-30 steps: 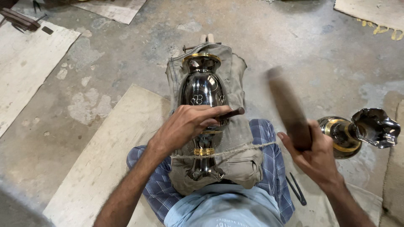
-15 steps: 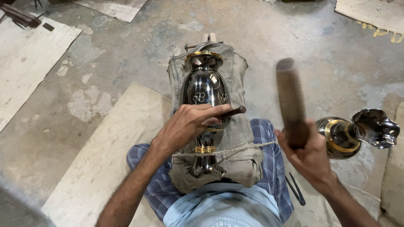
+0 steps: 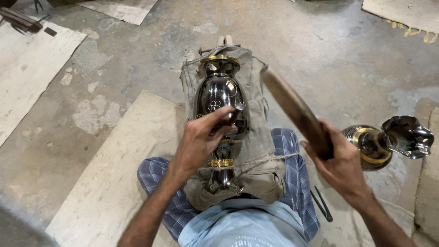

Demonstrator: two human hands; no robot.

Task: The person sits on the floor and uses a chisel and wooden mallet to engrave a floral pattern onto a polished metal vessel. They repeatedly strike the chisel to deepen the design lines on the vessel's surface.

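A shiny dark metal vase [image 3: 220,93] with gold bands lies on its side on a grey cloth [image 3: 254,151] over my lap, mouth pointing away. My left hand [image 3: 201,139] rests on the vase's belly and pinches a small dark engraving tool [image 3: 236,111], tip against the metal. My right hand [image 3: 340,160] grips a brown wooden mallet stick [image 3: 295,110], raised and tilted toward the vase, its far end just right of the tool.
A second dark vase [image 3: 371,145] with a gold band and a fluted metal piece [image 3: 408,136] lie on the floor at right. Thin dark tools [image 3: 321,206] lie by my right thigh. A pale mat [image 3: 114,169] lies under me on the concrete floor.
The mallet has swung from upright at the right down and leftward toward the tool. My left hand has stayed on the vase, with the tool now angled more steeply.
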